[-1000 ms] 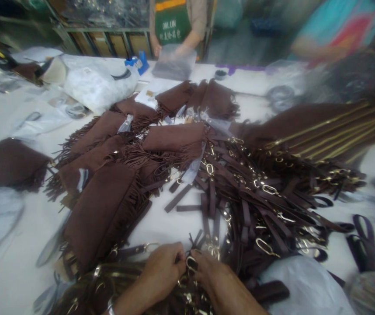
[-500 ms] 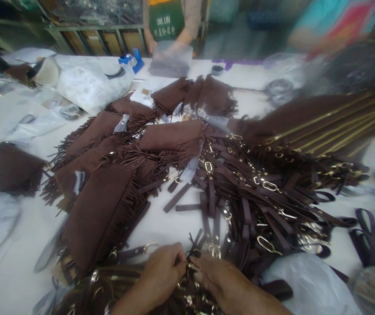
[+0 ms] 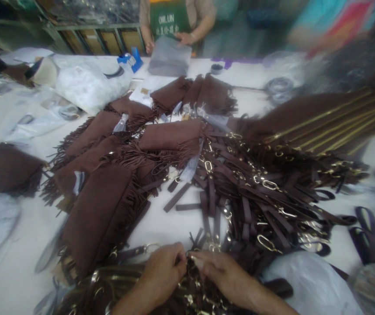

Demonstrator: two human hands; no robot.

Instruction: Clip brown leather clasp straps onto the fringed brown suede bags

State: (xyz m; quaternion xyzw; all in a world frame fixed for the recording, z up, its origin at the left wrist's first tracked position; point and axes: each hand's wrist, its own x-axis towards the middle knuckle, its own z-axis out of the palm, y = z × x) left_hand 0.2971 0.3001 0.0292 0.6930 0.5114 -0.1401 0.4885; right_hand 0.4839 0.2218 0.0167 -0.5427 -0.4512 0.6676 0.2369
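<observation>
Near the bottom edge, my left hand (image 3: 168, 267) is closed in a pinch, its fingertips curled toward my right hand. My right hand (image 3: 222, 273) is closed too, thumb and fingers pressed together at a small gold-coloured metal fitting (image 3: 192, 259). That fitting lies between both sets of fingertips; blur and the fingers hide its exact kind. Under my hands lies a heap of dark brown bags with gold zippers (image 3: 122, 278) and gold hardware. A brown strap with a gold snap hook (image 3: 151, 247) stretches out just beyond my left hand.
Brown fringed bags (image 3: 97, 214) cover the left and middle of the white table. A pile of straps with gold clasps (image 3: 249, 197) spreads to the right. Stacked zippered bags (image 3: 331, 122) lie behind it. White plastic (image 3: 305, 284) sits beside my right forearm. Across the table, an aproned co-worker handles a clear bag (image 3: 169, 57).
My hands stay at the same spot; the fingers of my right hand have shifted slightly around the fitting. The co-worker has lifted and spread their hands at the clear bag.
</observation>
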